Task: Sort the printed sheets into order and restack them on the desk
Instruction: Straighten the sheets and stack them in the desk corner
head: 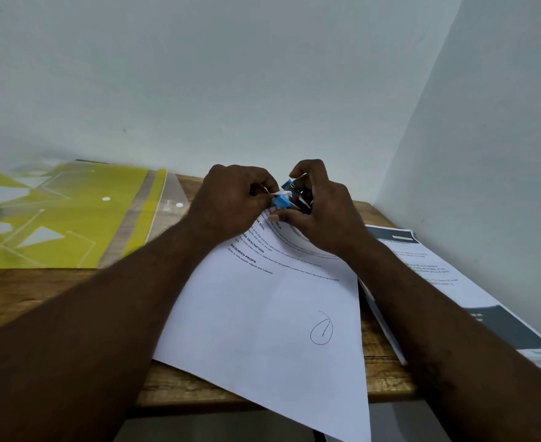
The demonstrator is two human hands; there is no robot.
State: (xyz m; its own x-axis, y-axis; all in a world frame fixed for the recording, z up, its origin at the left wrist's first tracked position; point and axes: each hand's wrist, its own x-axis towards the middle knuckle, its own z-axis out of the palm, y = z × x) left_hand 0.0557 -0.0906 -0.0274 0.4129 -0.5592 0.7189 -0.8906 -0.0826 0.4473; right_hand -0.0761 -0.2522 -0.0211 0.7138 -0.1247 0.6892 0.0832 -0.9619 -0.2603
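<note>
Hands meet at one spot. Left hand (231,199) pinches the far edge of the printed sheet (263,314). Right hand (323,212) curls round a small blue-and-black object (286,194) at that edge, kind unclear. Sheet skewed on wooden desk (23,291), near corner overhanging, pen-circled "1". Second printed stack (454,282) just right. Yellow folder (62,215) far left.
</note>
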